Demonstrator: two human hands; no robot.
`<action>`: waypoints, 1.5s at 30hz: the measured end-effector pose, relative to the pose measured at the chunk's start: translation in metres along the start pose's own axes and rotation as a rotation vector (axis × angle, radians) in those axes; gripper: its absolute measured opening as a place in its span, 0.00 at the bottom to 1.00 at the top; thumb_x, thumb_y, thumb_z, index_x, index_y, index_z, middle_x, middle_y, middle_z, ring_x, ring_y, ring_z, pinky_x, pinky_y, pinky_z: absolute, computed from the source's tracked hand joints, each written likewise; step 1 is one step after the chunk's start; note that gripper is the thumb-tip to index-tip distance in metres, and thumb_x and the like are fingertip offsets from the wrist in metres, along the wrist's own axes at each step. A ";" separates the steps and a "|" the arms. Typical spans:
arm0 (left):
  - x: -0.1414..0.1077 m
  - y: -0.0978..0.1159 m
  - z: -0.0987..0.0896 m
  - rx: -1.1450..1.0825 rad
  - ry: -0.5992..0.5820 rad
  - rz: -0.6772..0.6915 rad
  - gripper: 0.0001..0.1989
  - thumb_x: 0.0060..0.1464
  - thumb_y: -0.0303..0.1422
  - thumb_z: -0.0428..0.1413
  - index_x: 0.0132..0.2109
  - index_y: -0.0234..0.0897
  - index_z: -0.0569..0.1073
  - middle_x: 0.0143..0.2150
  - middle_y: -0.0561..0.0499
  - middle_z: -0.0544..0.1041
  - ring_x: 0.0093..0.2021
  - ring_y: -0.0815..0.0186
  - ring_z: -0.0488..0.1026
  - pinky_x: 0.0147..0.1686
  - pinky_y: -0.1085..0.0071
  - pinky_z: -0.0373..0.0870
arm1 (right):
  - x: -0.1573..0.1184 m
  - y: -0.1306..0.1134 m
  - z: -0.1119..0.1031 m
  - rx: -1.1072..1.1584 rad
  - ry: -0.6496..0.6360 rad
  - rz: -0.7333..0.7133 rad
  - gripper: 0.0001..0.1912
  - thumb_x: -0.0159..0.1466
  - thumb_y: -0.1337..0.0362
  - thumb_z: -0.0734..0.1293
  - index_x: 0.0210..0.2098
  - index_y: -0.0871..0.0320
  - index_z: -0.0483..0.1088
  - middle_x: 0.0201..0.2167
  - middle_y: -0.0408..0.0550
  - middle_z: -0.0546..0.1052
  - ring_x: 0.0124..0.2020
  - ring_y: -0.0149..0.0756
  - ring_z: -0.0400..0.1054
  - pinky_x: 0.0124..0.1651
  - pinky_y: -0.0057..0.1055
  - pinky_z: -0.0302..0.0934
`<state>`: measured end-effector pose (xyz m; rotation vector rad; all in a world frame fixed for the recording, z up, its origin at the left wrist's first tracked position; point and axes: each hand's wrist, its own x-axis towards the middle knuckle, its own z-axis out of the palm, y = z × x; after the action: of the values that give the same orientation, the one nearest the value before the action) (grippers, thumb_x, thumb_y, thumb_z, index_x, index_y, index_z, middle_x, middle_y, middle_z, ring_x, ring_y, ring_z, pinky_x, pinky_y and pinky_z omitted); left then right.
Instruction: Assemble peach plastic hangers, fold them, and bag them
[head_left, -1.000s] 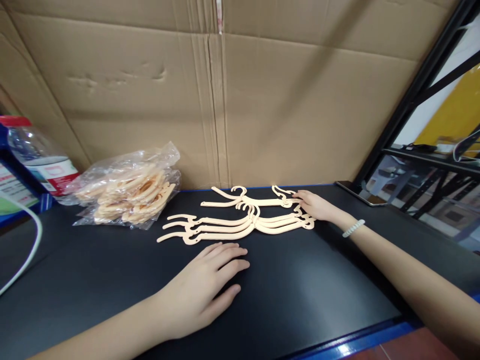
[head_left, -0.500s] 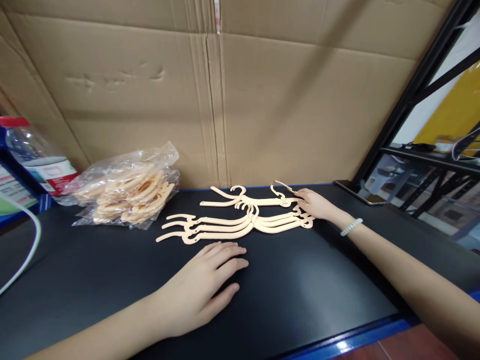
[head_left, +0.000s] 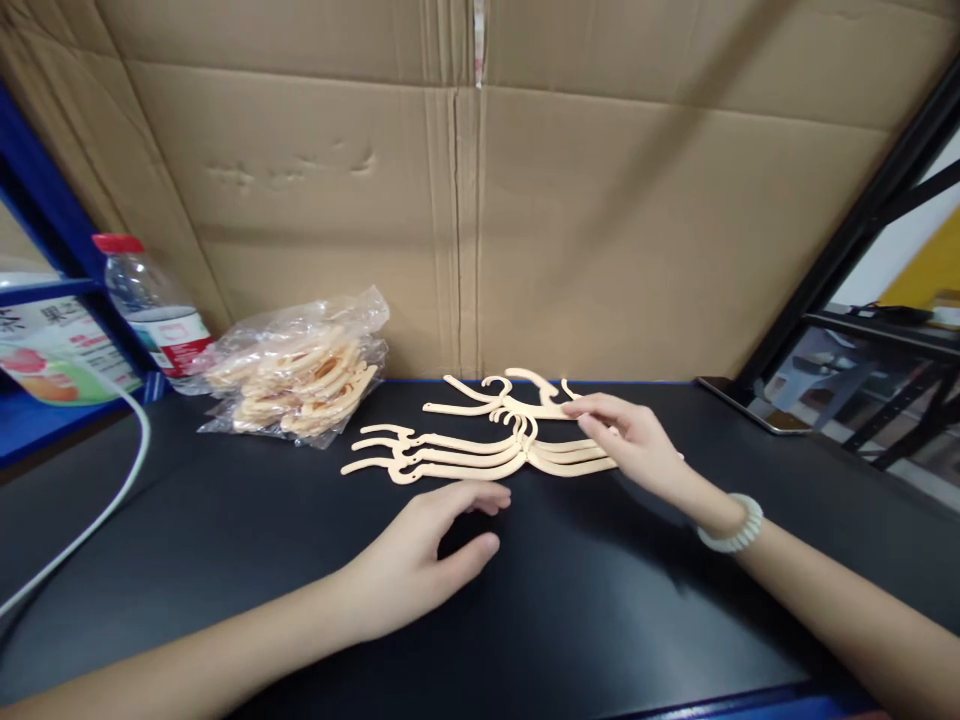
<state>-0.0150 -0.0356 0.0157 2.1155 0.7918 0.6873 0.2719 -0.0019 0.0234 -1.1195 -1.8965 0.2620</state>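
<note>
Moderately bright, soft light filled the room, seeming to come from above. Below the right fingers point(head_left: 604, 404), a dark, soft-edged shadow spread over the black counter point(head_left: 300, 560), with a dull sheen nearer the front edge. Above those fingers, a broad, faint diagonal shadow crossed the cardboard point(head_left: 337, 230). Well left of the left fingers point(head_left: 476, 489), white glints sat on the plastic bag point(head_left: 315, 365) and the bottle point(head_left: 161, 310). Far right of both, the shelving point(head_left: 885, 330) looked blurred, and the uprights at either edge leaned with wide-angle distortion.
</note>
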 end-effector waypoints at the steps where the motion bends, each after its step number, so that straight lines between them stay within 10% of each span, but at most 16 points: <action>1: 0.002 0.000 0.002 -0.134 0.046 -0.053 0.18 0.59 0.35 0.53 0.57 0.42 0.67 0.50 0.45 0.76 0.50 0.58 0.74 0.53 0.58 0.68 | -0.004 -0.015 0.005 0.063 -0.054 -0.045 0.12 0.67 0.63 0.61 0.46 0.55 0.75 0.46 0.50 0.78 0.48 0.41 0.72 0.52 0.39 0.66; 6: 0.006 0.001 0.010 -0.488 0.224 -0.203 0.15 0.58 0.44 0.55 0.43 0.36 0.72 0.40 0.46 0.77 0.37 0.63 0.75 0.38 0.66 0.72 | -0.022 -0.072 0.019 0.260 -0.405 -0.244 0.15 0.68 0.68 0.61 0.53 0.52 0.71 0.50 0.48 0.76 0.53 0.37 0.68 0.58 0.38 0.61; 10: 0.005 0.003 0.013 -0.546 0.247 -0.208 0.18 0.57 0.48 0.55 0.36 0.35 0.72 0.28 0.52 0.73 0.28 0.67 0.71 0.32 0.70 0.70 | -0.022 -0.073 0.019 0.329 -0.509 -0.238 0.18 0.68 0.67 0.62 0.57 0.51 0.66 0.53 0.48 0.74 0.55 0.37 0.67 0.59 0.39 0.60; 17: 0.007 0.002 0.014 -0.620 0.259 -0.265 0.20 0.58 0.50 0.54 0.37 0.35 0.71 0.28 0.52 0.74 0.26 0.68 0.71 0.29 0.71 0.68 | 0.005 0.015 -0.001 -0.164 -0.066 -0.158 0.12 0.67 0.63 0.61 0.46 0.54 0.73 0.45 0.52 0.77 0.49 0.44 0.70 0.53 0.44 0.64; 22: 0.009 0.004 0.015 -0.519 0.216 -0.201 0.18 0.56 0.47 0.57 0.34 0.34 0.72 0.29 0.52 0.73 0.27 0.69 0.70 0.29 0.72 0.68 | 0.021 0.058 -0.001 -0.357 -0.081 -0.018 0.11 0.65 0.66 0.63 0.44 0.56 0.75 0.42 0.52 0.78 0.46 0.45 0.70 0.50 0.43 0.65; 32: 0.007 0.010 0.013 -0.543 0.272 -0.285 0.12 0.51 0.39 0.62 0.31 0.35 0.71 0.35 0.53 0.72 0.28 0.71 0.67 0.32 0.72 0.67 | 0.023 0.055 0.012 -0.435 -0.156 -0.039 0.04 0.61 0.67 0.67 0.29 0.56 0.71 0.28 0.48 0.74 0.36 0.42 0.67 0.39 0.35 0.63; 45: 0.001 0.016 0.004 -0.704 0.368 -0.340 0.11 0.47 0.37 0.66 0.32 0.36 0.74 0.34 0.53 0.72 0.30 0.71 0.66 0.34 0.73 0.66 | 0.015 0.036 -0.015 -0.292 0.058 -0.006 0.08 0.63 0.62 0.64 0.42 0.57 0.69 0.30 0.46 0.77 0.29 0.35 0.71 0.33 0.29 0.63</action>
<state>-0.0064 -0.0449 0.0264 1.2046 0.9075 1.0026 0.3020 0.0261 0.0206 -1.2978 -1.9275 -0.0528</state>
